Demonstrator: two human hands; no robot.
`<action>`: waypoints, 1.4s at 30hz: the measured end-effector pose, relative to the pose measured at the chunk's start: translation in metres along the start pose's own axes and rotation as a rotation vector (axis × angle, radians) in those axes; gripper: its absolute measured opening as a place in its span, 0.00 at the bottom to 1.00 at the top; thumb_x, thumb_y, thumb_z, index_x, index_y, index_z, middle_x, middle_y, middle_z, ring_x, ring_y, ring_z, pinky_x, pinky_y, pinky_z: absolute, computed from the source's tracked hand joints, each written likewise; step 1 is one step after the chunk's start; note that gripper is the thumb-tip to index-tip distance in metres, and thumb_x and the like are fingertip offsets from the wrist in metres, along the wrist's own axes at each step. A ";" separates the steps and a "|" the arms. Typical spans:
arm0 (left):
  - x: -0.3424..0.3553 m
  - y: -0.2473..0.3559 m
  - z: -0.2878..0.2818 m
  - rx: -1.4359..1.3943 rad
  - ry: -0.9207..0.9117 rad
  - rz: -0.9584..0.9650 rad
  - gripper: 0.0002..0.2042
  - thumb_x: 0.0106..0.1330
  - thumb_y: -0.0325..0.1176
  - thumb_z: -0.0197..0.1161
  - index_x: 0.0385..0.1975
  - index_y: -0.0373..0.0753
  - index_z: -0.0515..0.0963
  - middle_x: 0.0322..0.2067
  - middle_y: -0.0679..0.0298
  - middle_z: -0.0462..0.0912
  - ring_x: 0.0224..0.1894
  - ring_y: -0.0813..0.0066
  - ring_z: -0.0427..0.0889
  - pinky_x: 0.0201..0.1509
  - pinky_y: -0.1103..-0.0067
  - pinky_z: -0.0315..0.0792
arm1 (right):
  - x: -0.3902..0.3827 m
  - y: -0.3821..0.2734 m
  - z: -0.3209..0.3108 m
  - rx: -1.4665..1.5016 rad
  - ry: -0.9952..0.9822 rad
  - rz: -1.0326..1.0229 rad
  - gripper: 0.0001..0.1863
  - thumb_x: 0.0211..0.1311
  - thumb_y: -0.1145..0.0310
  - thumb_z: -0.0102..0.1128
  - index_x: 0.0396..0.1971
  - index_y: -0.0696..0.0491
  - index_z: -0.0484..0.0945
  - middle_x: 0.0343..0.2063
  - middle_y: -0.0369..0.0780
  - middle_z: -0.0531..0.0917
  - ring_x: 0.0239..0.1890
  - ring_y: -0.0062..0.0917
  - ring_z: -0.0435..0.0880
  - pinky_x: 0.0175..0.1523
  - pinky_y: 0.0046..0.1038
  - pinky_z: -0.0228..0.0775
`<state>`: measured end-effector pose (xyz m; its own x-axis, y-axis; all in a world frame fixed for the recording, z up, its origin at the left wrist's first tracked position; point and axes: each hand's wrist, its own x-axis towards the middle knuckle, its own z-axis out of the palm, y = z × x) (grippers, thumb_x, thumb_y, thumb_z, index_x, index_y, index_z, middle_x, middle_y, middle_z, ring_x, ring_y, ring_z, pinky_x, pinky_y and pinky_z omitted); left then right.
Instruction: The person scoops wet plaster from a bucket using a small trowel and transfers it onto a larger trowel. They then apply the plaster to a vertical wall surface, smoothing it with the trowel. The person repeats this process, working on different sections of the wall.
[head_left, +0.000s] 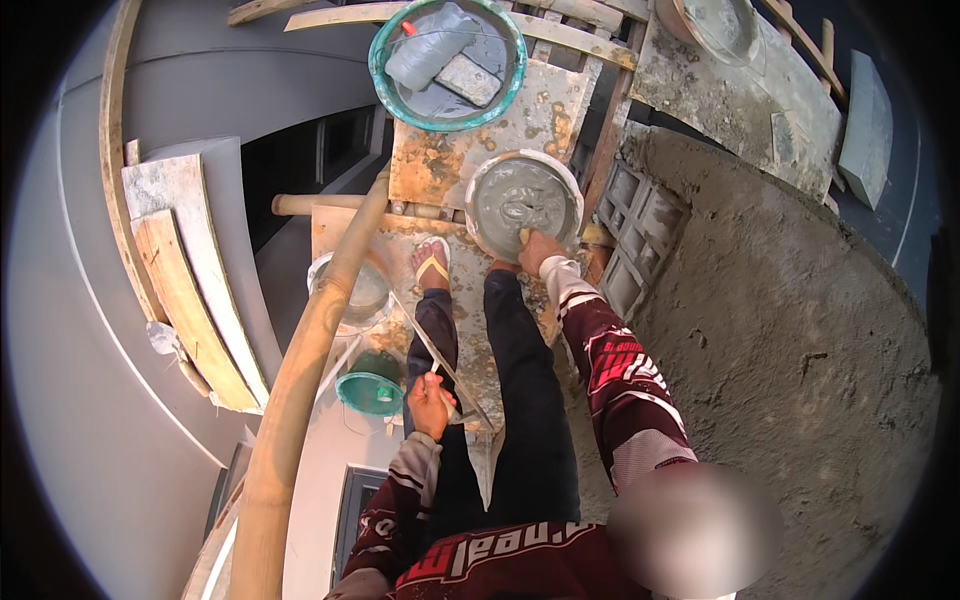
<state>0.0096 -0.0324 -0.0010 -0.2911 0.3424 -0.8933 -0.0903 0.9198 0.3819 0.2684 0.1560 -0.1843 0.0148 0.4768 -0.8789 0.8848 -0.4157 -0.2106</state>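
Note:
In front of my lower body, my left hand (pixel 430 407) is closed round the handle of a long plastering float (pixel 440 357), its thin blade seen nearly edge-on and slanting down to the right. My right hand (pixel 541 251) reaches to the near edge of a round bucket (pixel 478 226) filled with wet grey mortar (pixel 520 200). Its fingers are wrapped on a small yellowish tool part (pixel 525 236); the rest of that tool is hidden. On the right, a wall of rough wet plaster (pixel 780 330) rises beside my arm.
I stand on stained scaffold boards (pixel 490 160). A green basin (pixel 375 90) with a plastic bottle lies ahead; a pale bucket (pixel 320 275) and a green pail (pixel 368 385) are left. A thick bamboo pole (pixel 300 400) crosses the left side. Another mortar basin (pixel 720 30) stands far right.

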 end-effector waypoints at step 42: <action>-0.003 0.001 -0.007 -0.084 0.019 -0.015 0.22 0.72 0.50 0.49 0.33 0.33 0.72 0.14 0.63 0.72 0.15 0.77 0.73 0.20 0.79 0.67 | -0.096 -0.033 -0.064 -0.334 0.041 -0.126 0.27 0.64 0.64 0.46 0.62 0.56 0.64 0.32 0.50 0.84 0.33 0.39 0.85 0.35 0.39 0.77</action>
<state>0.0035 -0.0337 0.0037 -0.3070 0.3239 -0.8949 -0.1738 0.9054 0.3873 0.2676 0.1735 -0.0659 -0.0911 0.5415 -0.8358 0.9842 -0.0789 -0.1585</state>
